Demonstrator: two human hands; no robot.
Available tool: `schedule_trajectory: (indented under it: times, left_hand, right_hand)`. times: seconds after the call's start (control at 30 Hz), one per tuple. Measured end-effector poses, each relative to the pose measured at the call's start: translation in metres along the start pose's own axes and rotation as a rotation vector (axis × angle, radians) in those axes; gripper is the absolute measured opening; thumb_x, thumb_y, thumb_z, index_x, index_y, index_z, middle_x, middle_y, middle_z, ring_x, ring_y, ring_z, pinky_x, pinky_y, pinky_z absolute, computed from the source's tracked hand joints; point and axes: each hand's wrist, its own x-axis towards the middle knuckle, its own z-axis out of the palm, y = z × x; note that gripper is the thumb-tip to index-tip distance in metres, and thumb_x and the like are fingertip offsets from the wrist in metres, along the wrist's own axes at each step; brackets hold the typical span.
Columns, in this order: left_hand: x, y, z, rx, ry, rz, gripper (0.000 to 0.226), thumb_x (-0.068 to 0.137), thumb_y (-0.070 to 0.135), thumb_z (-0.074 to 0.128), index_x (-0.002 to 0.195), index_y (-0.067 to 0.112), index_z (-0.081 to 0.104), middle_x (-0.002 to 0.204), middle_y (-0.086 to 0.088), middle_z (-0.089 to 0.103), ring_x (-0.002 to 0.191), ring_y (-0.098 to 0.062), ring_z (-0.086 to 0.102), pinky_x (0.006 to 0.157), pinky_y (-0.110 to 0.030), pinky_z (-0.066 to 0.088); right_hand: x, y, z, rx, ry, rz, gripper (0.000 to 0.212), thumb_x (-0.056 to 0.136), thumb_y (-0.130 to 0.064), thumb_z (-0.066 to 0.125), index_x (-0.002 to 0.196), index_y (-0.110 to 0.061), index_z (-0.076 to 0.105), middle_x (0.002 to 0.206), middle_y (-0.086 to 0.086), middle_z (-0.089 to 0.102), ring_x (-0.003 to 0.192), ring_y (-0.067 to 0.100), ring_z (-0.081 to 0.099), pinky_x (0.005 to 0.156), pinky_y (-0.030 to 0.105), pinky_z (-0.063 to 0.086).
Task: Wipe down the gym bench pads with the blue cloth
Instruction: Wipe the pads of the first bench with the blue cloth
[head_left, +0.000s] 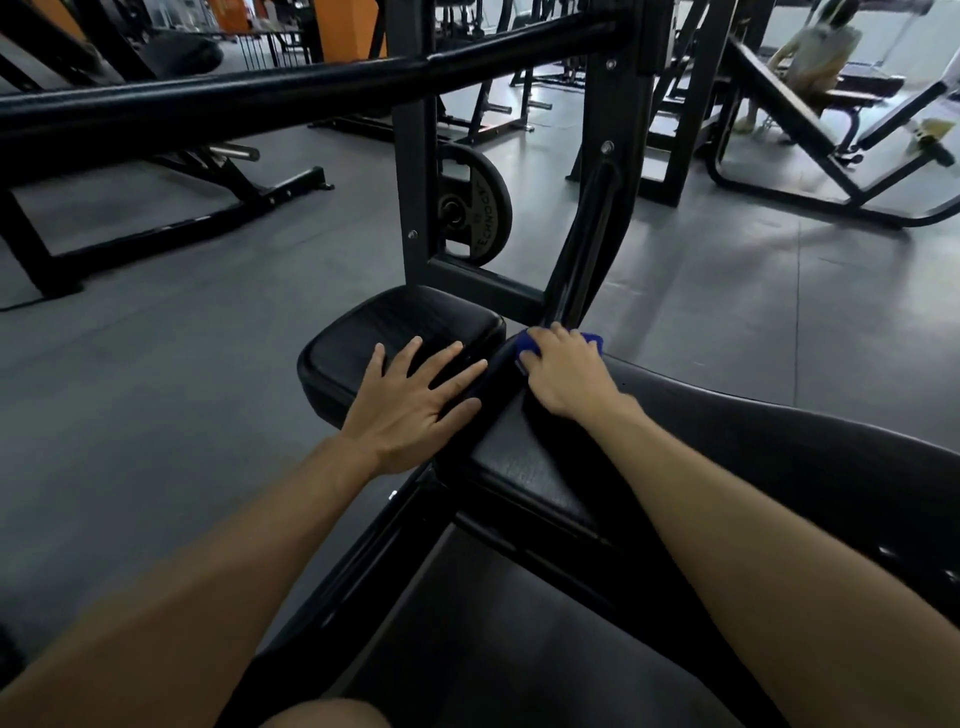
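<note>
Gym floor behind; left hand (415, 400) flat on seat pad (363, 338), right hand (563, 371) gripping blue cloth (592, 340)

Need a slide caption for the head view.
Right hand presses blue cloth on bench pad; left hand flat on seat pad.

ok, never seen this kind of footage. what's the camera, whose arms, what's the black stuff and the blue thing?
There is no robot here. The single picture comes from a wide-angle camera on a person's head, looking forward and down, so the two bare arms are the wearer's own.

The black shapes are gym bench pads. The left hand lies flat with spread fingers on the small seat pad. The right hand presses the blue cloth onto the far end of the long back pad; only the cloth's edges show around the fingers.

Behind stand the bench's black frame, a weight plate and other machines on a grey floor. Another person sits far off, top right, blurred.
</note>
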Motion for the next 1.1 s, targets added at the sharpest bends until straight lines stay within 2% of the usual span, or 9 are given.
schedule_trajectory:
  times: [0.13,0.27,0.43,0.6,0.7,0.83,0.97,1.03,1.1]
  left_hand:
    - [0.0,0.003,-0.002,0.014,0.021,-0.007,0.079,0.092,0.073,-0.007,0.162,0.04,0.01,0.17,0.015,0.009,0.157,-0.018,0.002,0.126,-0.05,0.001]
    - [0.002,0.002,-0.001,0.037,-0.005,-0.03,0.096,0.089,0.075,-0.008,0.164,0.018,0.008,0.172,0.002,0.002,0.157,-0.016,-0.003,0.128,-0.045,0.003]
    - [0.001,-0.004,-0.006,-0.004,-0.101,-0.007,0.114,0.079,0.089,-0.009,0.163,0.011,-0.002,0.171,-0.003,-0.007,0.156,-0.011,-0.013,0.128,-0.039,-0.004]
    - [0.001,-0.006,-0.014,-0.016,-0.163,0.008,0.119,0.075,0.094,-0.003,0.162,0.013,-0.006,0.171,-0.001,-0.012,0.155,-0.01,-0.017,0.128,-0.039,-0.006]
    - [0.0,-0.006,-0.015,-0.031,-0.168,0.014,0.116,0.079,0.093,0.003,0.162,0.013,-0.006,0.171,-0.002,-0.012,0.155,-0.01,-0.017,0.128,-0.04,-0.005]
    - [0.001,-0.006,-0.016,-0.03,-0.193,0.021,0.119,0.077,0.095,0.004,0.163,0.012,-0.005,0.171,-0.002,-0.011,0.155,-0.01,-0.017,0.128,-0.041,-0.005]
    - [0.0,-0.008,-0.017,-0.038,-0.22,0.07,0.111,0.075,0.098,0.001,0.161,0.03,-0.013,0.169,0.013,-0.018,0.154,-0.014,-0.023,0.127,-0.046,-0.008]
    - [-0.001,-0.003,-0.015,-0.061,-0.207,0.068,0.092,0.08,0.093,-0.003,0.158,0.046,-0.015,0.167,0.023,-0.015,0.155,-0.019,-0.022,0.125,-0.051,-0.01]
    - [0.001,0.007,-0.013,-0.082,-0.197,0.012,0.078,0.086,0.087,-0.004,0.156,0.054,-0.012,0.167,0.026,-0.007,0.155,-0.024,-0.02,0.123,-0.056,-0.012]
  right_hand:
    - [0.003,-0.011,0.004,-0.034,0.015,0.046,0.049,0.103,-0.035,0.038,0.148,-0.014,0.041,0.154,0.018,0.039,0.139,0.042,0.036,0.116,0.054,0.028]
    - [-0.052,-0.034,0.016,0.011,-0.004,-0.116,0.051,0.106,-0.035,0.039,0.153,-0.017,0.035,0.164,0.011,0.025,0.15,0.034,0.02,0.124,0.049,0.017]
    - [-0.068,-0.029,0.01,0.087,-0.067,-0.272,0.048,0.107,-0.035,0.039,0.153,-0.022,0.037,0.164,0.001,0.026,0.154,0.024,0.014,0.125,0.042,0.01]
    - [0.001,-0.048,0.004,0.01,-0.143,-0.179,0.03,0.101,-0.035,0.04,0.113,-0.015,0.058,0.124,0.011,0.059,0.122,0.033,0.05,0.107,0.047,0.038]
    - [-0.001,-0.057,0.019,0.009,-0.126,-0.186,0.034,0.101,-0.035,0.039,0.113,-0.012,0.06,0.117,0.011,0.059,0.115,0.032,0.053,0.1,0.044,0.043]
    - [-0.043,-0.05,0.001,0.133,-0.228,-0.372,0.028,0.105,-0.026,0.046,0.127,-0.015,0.059,0.132,0.005,0.056,0.125,0.022,0.048,0.109,0.035,0.035]
    - [-0.058,-0.02,-0.007,0.04,-0.257,-0.445,0.05,0.107,-0.025,0.043,0.156,-0.021,0.033,0.166,0.001,0.023,0.153,0.017,0.016,0.124,0.034,0.012]
    - [-0.05,0.004,-0.009,-0.023,-0.206,-0.381,0.051,0.106,-0.024,0.045,0.155,-0.016,0.034,0.165,0.006,0.024,0.152,0.024,0.02,0.123,0.04,0.013]
    - [-0.033,0.026,-0.017,-0.092,-0.119,-0.257,0.042,0.103,-0.023,0.047,0.144,-0.013,0.046,0.152,0.012,0.04,0.139,0.034,0.039,0.116,0.05,0.029]
